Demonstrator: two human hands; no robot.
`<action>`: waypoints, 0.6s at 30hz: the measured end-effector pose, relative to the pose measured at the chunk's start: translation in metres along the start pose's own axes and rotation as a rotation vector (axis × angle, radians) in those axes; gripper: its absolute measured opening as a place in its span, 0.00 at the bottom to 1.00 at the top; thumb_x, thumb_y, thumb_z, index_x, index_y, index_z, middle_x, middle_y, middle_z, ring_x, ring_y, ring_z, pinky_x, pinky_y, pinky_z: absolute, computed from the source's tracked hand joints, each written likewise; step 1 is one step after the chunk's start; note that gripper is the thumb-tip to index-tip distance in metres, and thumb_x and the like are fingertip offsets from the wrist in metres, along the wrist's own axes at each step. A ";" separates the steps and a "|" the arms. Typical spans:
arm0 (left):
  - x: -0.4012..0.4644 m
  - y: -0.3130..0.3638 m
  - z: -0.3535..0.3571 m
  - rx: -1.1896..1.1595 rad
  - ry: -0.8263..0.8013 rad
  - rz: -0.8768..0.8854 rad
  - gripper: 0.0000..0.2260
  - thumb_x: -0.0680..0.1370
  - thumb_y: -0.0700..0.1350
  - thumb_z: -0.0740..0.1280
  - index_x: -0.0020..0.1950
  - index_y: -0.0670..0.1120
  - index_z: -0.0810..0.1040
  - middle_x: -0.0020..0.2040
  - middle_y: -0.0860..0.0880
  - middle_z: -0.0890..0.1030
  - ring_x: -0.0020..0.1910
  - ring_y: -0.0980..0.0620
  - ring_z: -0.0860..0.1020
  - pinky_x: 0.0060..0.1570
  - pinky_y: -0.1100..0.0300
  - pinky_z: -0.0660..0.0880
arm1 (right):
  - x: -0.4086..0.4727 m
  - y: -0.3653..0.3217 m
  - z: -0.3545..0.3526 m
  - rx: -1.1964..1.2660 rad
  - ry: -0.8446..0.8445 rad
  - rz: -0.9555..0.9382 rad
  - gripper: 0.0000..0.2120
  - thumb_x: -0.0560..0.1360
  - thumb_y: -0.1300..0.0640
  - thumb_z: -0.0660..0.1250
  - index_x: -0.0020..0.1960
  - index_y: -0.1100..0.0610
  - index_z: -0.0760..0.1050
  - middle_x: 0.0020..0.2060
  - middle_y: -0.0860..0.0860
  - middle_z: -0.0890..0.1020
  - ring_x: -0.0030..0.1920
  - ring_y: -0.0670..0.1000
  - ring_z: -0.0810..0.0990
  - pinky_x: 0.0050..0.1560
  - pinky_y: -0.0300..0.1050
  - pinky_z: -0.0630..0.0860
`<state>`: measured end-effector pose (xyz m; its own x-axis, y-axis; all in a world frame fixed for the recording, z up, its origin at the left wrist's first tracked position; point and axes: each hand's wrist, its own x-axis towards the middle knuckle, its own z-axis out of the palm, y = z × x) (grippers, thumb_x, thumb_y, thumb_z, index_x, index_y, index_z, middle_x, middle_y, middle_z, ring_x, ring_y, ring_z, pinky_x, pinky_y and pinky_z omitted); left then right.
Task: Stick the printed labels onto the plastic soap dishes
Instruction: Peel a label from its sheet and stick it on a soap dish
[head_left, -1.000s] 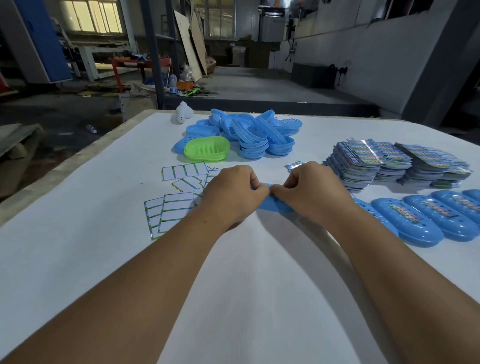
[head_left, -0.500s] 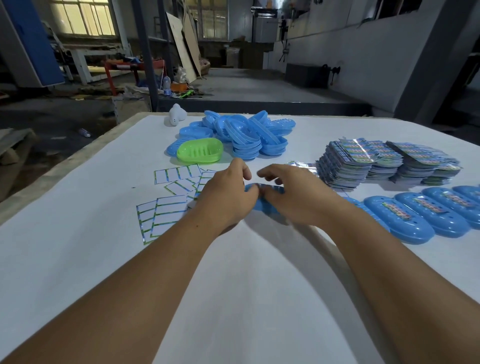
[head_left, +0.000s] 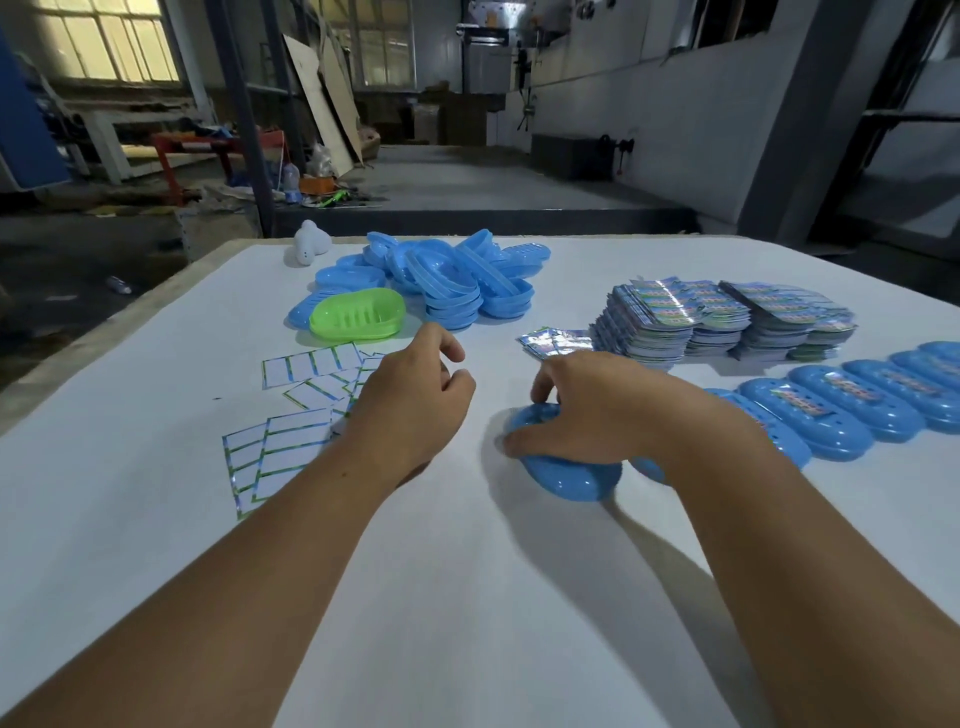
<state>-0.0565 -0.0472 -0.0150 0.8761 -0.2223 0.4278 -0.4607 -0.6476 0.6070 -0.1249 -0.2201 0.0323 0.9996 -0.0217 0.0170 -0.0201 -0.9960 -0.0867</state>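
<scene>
My right hand (head_left: 587, 410) grips a blue soap dish (head_left: 566, 475) from above, at the middle of the white table (head_left: 467, 597); its fingers curl over the dish's far and left rim. My left hand (head_left: 410, 400) hovers to the left of it with loosely curled fingers and holds nothing. A row of blue soap dishes with labels (head_left: 852, 410) runs to the right. Stacks of printed labels (head_left: 717, 322) stand behind that row. A pile of blue dishes (head_left: 457, 280) and one green dish (head_left: 358, 314) lie at the back.
Spent white backing sheets with green edges (head_left: 291, 415) lie left of my left hand. A few loose labels (head_left: 553, 343) lie by the stacks. A small white object (head_left: 310, 248) stands at the table's far left corner. Beyond the table is a workshop floor.
My hands have parted. The left hand let go of the blue dish and drew left; the right hand moved the dish to the right, toward the labelled row.
</scene>
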 end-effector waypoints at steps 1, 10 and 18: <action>0.000 0.000 0.000 0.003 -0.002 -0.002 0.04 0.77 0.45 0.64 0.50 0.51 0.71 0.31 0.50 0.77 0.37 0.49 0.77 0.44 0.49 0.76 | -0.003 0.003 -0.003 -0.010 -0.026 0.021 0.29 0.66 0.29 0.69 0.51 0.52 0.81 0.45 0.49 0.82 0.46 0.52 0.80 0.46 0.46 0.79; -0.001 0.003 -0.001 0.017 -0.007 -0.006 0.03 0.77 0.45 0.65 0.49 0.52 0.73 0.31 0.49 0.77 0.36 0.51 0.77 0.42 0.53 0.75 | -0.012 0.018 -0.014 0.055 -0.052 0.124 0.26 0.64 0.41 0.76 0.55 0.57 0.82 0.49 0.54 0.84 0.48 0.56 0.83 0.50 0.50 0.81; 0.002 0.000 -0.003 0.027 0.027 -0.041 0.02 0.76 0.45 0.66 0.44 0.51 0.77 0.30 0.53 0.76 0.36 0.52 0.75 0.41 0.55 0.73 | -0.003 0.032 -0.012 0.044 -0.030 0.100 0.18 0.74 0.64 0.66 0.63 0.52 0.77 0.46 0.47 0.74 0.48 0.54 0.74 0.44 0.43 0.68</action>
<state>-0.0551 -0.0456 -0.0119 0.8901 -0.1756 0.4207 -0.4199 -0.6750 0.6067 -0.1291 -0.2531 0.0415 0.9928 -0.1176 -0.0233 -0.1197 -0.9843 -0.1297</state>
